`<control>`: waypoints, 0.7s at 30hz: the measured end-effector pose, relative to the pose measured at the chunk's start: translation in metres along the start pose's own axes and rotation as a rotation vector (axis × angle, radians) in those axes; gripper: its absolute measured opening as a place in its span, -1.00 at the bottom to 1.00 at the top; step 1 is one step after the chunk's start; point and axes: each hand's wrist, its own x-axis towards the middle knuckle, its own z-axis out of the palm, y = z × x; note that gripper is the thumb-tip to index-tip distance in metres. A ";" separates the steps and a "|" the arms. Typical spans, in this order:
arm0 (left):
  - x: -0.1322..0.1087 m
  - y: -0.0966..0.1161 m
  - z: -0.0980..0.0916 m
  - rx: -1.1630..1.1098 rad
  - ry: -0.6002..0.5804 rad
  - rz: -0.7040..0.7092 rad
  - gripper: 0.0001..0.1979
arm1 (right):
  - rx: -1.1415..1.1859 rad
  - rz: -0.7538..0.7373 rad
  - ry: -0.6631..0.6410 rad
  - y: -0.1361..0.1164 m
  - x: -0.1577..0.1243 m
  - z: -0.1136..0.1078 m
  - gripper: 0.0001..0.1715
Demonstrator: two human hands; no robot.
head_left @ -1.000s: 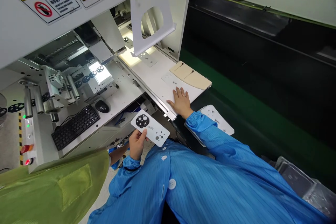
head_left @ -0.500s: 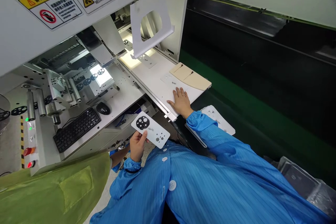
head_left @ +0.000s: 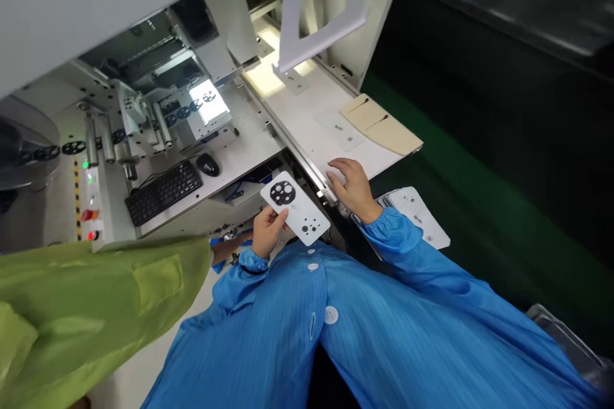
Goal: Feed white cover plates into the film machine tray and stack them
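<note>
My left hand (head_left: 267,231) is closed on a white phone back panel (head_left: 301,214), thumb on top. The panel carries a black round piece with holes at one end and several small dark holes at the other. Over the near end of the white conveyor (head_left: 307,118), my right hand (head_left: 354,190) is open, fingers curved and thumb apart, holding nothing. Beyond its fingertips another pale panel (head_left: 339,132) lies flat on the belt. A stack of white panels (head_left: 421,217) sits below my right forearm.
A beige board (head_left: 381,124) covers the conveyor's right side. Above the belt hangs a white cut-out guard (head_left: 288,45). To the left are a keyboard (head_left: 164,192), a mouse (head_left: 208,165) and machine rollers (head_left: 108,131). A person in a yellow-green garment (head_left: 119,307) stands close on my left.
My right hand, flat on the belt before, has drawn back toward the near edge with its fingers curled. The left hand still holds its panel. The whole view has shifted.
</note>
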 end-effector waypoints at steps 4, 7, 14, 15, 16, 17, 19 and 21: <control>0.005 0.009 0.008 -0.083 -0.044 0.023 -0.60 | 0.231 -0.074 0.012 -0.040 -0.011 -0.016 -0.78; 0.002 0.016 0.013 -0.117 -0.080 0.057 -0.63 | 0.391 0.084 -0.065 -0.056 -0.013 -0.022 -0.76; -0.008 0.027 0.018 -0.198 -0.205 0.043 -0.68 | 1.000 0.636 -0.370 -0.063 -0.015 -0.029 -0.61; -0.009 0.027 0.018 -0.220 -0.218 0.028 -0.68 | 1.058 0.681 -0.382 -0.064 -0.016 -0.030 -0.61; -0.010 0.027 0.017 -0.245 -0.229 0.010 -0.67 | 1.107 0.716 -0.394 -0.065 -0.017 -0.032 -0.61; -0.012 0.028 0.017 -0.271 -0.239 -0.007 -0.66 | 1.143 0.742 -0.404 -0.065 -0.018 -0.033 -0.61; -0.015 0.029 0.016 -0.312 -0.262 -0.039 -0.65 | 1.169 0.769 -0.426 -0.065 -0.021 -0.034 -0.61; -0.018 0.032 0.015 -0.315 -0.284 -0.051 -0.65 | 1.131 0.749 -0.443 -0.064 -0.023 -0.035 -0.61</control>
